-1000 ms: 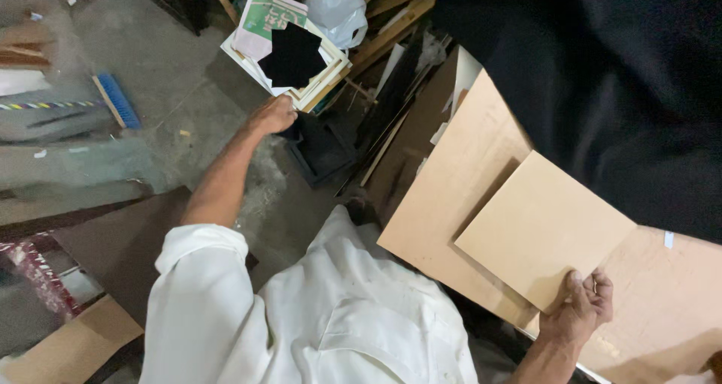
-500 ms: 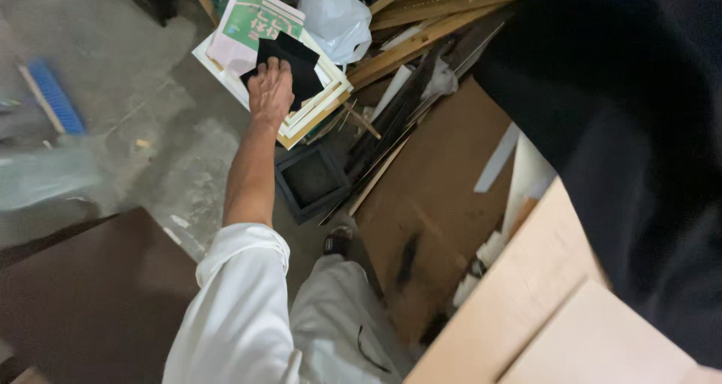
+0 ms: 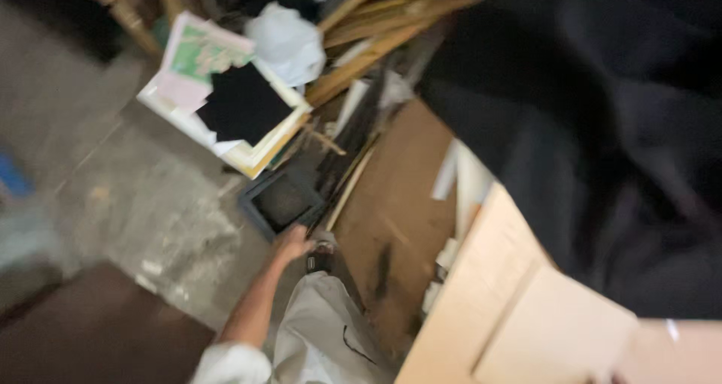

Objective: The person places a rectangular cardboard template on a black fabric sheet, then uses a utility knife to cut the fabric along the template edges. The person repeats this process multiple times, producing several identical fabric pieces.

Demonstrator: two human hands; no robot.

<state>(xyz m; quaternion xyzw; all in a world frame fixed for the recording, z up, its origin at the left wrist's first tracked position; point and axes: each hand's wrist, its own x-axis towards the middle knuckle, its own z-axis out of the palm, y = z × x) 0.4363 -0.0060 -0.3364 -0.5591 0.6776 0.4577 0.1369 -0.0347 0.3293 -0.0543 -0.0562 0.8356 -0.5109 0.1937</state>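
Down on the concrete floor [image 3: 128, 203], a white-bordered frame [image 3: 259, 154] lies with a black sheet [image 3: 241, 106] on top. Below it, the left hand [image 3: 292, 242] reaches to the near edge of a dark square frame [image 3: 282, 200], touching it; blur hides whether the fingers grip. Further right stand a brown board [image 3: 398, 203] and pale boards [image 3: 519, 309]. The right hand is barely visible at the bottom edge, so I cannot tell its state.
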